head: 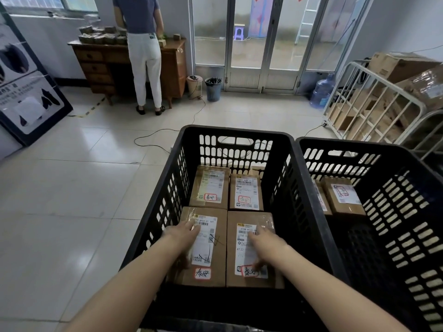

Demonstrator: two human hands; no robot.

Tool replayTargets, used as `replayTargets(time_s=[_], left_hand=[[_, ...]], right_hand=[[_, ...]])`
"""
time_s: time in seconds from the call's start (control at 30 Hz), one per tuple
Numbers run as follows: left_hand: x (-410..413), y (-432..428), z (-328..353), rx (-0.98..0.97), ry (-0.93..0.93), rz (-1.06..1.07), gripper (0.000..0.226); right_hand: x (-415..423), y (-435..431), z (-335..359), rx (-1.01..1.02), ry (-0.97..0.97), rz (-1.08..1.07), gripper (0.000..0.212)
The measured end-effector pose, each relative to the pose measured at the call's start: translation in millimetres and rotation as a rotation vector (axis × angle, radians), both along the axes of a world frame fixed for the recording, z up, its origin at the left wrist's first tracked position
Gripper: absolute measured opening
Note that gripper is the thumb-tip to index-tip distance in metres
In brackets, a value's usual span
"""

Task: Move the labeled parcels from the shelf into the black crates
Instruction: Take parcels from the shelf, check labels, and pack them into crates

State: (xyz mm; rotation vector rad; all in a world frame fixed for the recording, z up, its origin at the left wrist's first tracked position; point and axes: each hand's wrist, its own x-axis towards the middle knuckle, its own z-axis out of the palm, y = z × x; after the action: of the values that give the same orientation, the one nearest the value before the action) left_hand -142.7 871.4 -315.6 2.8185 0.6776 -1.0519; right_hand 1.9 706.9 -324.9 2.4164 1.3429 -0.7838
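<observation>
A black crate [236, 131] stands right in front of me with several labeled brown parcels lying flat in it. My left hand [183, 232] rests on top of the near-left parcel [219, 257], fingers lying over its white label. My right hand [266, 245] lies flat on the near-right parcel [242, 250], thumb close to its red-edged sticker. Behind them lie two more parcels [209, 186] [247, 191]. A second black crate [359, 143] adjoins on the right and holds two parcels [342, 195] [321, 197]. No shelf is in view.
A person [143, 56] stands with their back to me at a wooden desk [172, 65]. Two bins [213, 88] and a water bottle [321, 91] stand by the glass doors. A metal cage cart [374, 109] of cartons is at right. A cable [153, 140] crosses the floor.
</observation>
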Motion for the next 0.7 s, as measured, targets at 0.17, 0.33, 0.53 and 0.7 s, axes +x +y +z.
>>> replayTargets(time_s=[0.17, 0.33, 0.53, 0.7], left_hand=[[-1.9, -0.3, 1.0, 0.02, 0.009, -0.017, 0.117], [-3.2, -7.3, 7.9, 0.041, 0.016, -0.031, 0.102], [-14.0, -7.8, 19.7, 0.053, -0.072, -0.054, 0.069], [-23.8, -11.2, 29.6, 0.028, -0.153, 0.008, 0.063]], right_hand=[[-1.8, -3.1, 4.3, 0.01, -0.006, 0.011, 0.088], [-3.9, -10.7, 11.4, 0.005, -0.015, 0.003, 0.086], [-7.0, -20.3, 20.9, 0.025, -0.045, -0.029, 0.085], [-15.9, -29.7, 33.4, 0.106, -0.075, -0.046, 0.078]])
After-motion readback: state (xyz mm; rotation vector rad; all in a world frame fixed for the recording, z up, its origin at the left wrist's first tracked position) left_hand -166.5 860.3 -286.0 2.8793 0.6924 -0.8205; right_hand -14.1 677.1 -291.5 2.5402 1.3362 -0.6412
